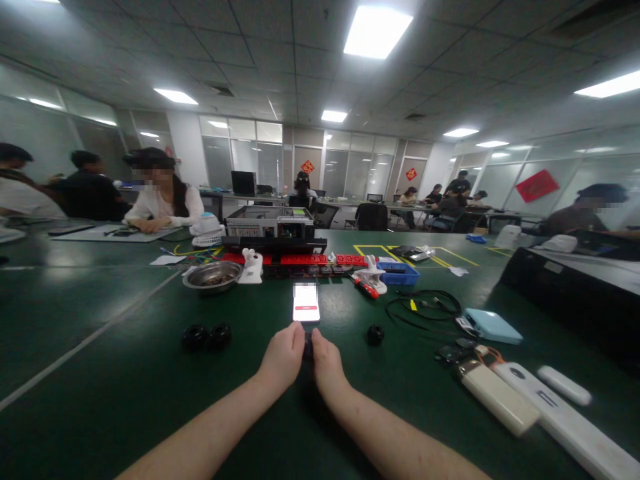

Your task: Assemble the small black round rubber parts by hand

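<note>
Left hand and right hand grip a dark piece between them, nearer the green surface's near edge; handling appears unfinished, three black round pieces lying apart.

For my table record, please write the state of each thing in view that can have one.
Left hand: holding dark object
Right hand: holding it too
Phone: screen lit
Bowl: upright, holding bits
Blue tray: upright
Black cable: loosely coiled
Metal case: open, insides showing
Ceiling lights: on
</note>
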{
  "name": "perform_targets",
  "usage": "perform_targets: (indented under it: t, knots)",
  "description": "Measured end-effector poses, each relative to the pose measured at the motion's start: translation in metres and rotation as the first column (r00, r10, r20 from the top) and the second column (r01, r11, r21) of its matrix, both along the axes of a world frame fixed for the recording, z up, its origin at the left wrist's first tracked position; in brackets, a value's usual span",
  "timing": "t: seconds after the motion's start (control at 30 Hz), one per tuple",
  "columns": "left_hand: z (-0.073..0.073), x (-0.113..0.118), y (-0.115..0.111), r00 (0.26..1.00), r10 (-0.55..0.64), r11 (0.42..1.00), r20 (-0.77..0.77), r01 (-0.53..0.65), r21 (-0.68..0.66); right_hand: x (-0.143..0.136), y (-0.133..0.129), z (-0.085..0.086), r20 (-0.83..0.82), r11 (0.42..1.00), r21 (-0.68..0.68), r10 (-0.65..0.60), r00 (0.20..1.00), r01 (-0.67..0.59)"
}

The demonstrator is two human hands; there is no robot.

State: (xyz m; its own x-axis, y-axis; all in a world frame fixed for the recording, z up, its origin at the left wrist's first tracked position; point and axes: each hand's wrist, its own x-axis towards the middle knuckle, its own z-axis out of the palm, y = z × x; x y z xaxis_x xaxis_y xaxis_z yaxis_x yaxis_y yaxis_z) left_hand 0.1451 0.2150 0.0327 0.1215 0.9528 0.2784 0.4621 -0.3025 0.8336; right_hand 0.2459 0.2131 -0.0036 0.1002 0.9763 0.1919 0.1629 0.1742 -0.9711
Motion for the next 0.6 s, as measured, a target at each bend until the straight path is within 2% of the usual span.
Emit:
perform_targets:
  t: [0.07, 0.13, 0.23, 0.3, 0.37, 0.4, 0.43, 0.47, 0.5, 0.53, 0.57, 0.6]
  knots:
    - [-0.003, 0.005, -0.002, 0.995, 0.029, 0.999, 0.101, -0.025, -0.038, 0.003, -0.004, 0.006, 0.145, 0.994, 0.109, -0.038, 0.989, 0.023]
    - [-0.005, 0.008, -0.002, 0.988, 0.067, 0.994, 0.140, -0.054, -0.094, 0.007, -0.007, 0.012, 0.359, 0.978, 0.206, -0.089, 0.929, 0.014]
    - [-0.005, 0.009, 0.001, 0.983, 0.096, 0.958, 0.154, -0.049, -0.282, 0.013, -0.008, 0.021, 0.648, 0.956, 0.290, -0.172, 0.742, -0.032]
    - [-0.002, 0.005, 0.001, 0.989, 0.064, 0.913, 0.134, -0.004, -0.409, 0.015, -0.011, 0.028, 0.760, 0.941, 0.323, -0.196, 0.620, -0.098]
    - [0.003, -0.001, -0.001, 0.992, 0.025, 0.885, 0.121, 0.034, -0.464, 0.016, -0.015, 0.037, 0.790, 0.920, 0.350, -0.188, 0.583, -0.177]
    - [0.006, -0.004, -0.003, 0.993, 0.017, 0.889, 0.121, 0.041, -0.457, 0.017, -0.018, 0.041, 0.768, 0.917, 0.349, -0.162, 0.619, -0.193]
    - [0.007, -0.007, -0.006, 0.992, 0.020, 0.902, 0.125, 0.036, -0.430, 0.017, -0.020, 0.044, 0.715, 0.933, 0.311, -0.102, 0.692, -0.183]
    - [0.008, -0.009, -0.009, 0.990, 0.029, 0.919, 0.136, 0.027, -0.393, 0.017, -0.022, 0.046, 0.619, 0.964, 0.211, -0.003, 0.786, -0.163]
    - [0.008, -0.011, -0.012, 0.991, 0.027, 0.944, 0.132, 0.018, -0.329, 0.018, -0.024, 0.047, 0.465, 0.986, 0.040, 0.126, 0.876, -0.163]
    - [0.007, -0.012, -0.015, 0.995, 0.010, 0.973, 0.096, 0.013, -0.230, 0.018, -0.024, 0.047, 0.251, 0.965, -0.170, 0.237, 0.938, -0.199]
    - [0.006, -0.013, -0.017, 1.000, -0.020, 0.994, 0.018, 0.022, -0.106, 0.018, -0.024, 0.047, 0.012, 0.888, -0.369, 0.299, 0.954, -0.273]
    - [0.004, -0.013, -0.019, 0.995, -0.046, 0.999, -0.093, 0.049, 0.024, 0.017, -0.024, 0.045, -0.202, 0.779, -0.510, 0.304, 0.931, -0.365]
